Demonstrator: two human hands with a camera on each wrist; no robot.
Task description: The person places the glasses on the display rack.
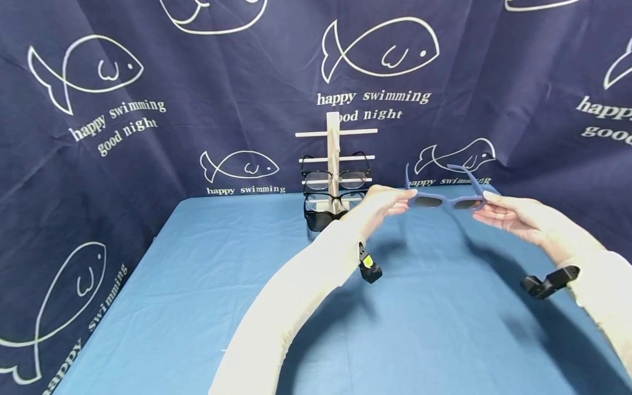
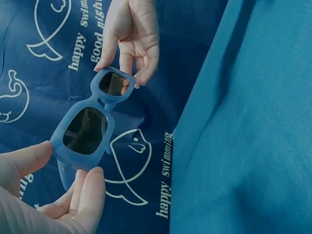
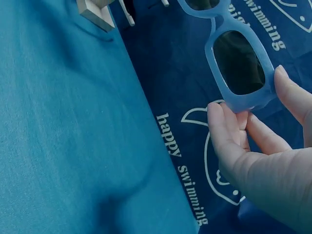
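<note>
A pair of blue sunglasses [image 1: 447, 198] with dark lenses is held up over the table's back right, its temples unfolded and pointing away toward the backdrop. My left hand [image 1: 383, 202] pinches one end of the frame, thumb on one side and fingers on the other, as the left wrist view shows. At the other end, my right hand [image 1: 515, 216] grips the frame between thumb and fingertips. Left of the hands stands a wooden glasses rack [image 1: 333, 144]. On it hang two black-rimmed pairs of glasses [image 1: 317, 180] and, lowest, dark sunglasses [image 1: 318, 220], partly hidden by my left arm.
A blue cloth covers the table [image 1: 207, 285]. Behind and to the left hangs a navy backdrop [image 1: 276, 99] printed with white fish and lettering. The rack's top peg [image 1: 311, 134] bears no glasses. Each wrist carries a small black camera [image 1: 370, 266].
</note>
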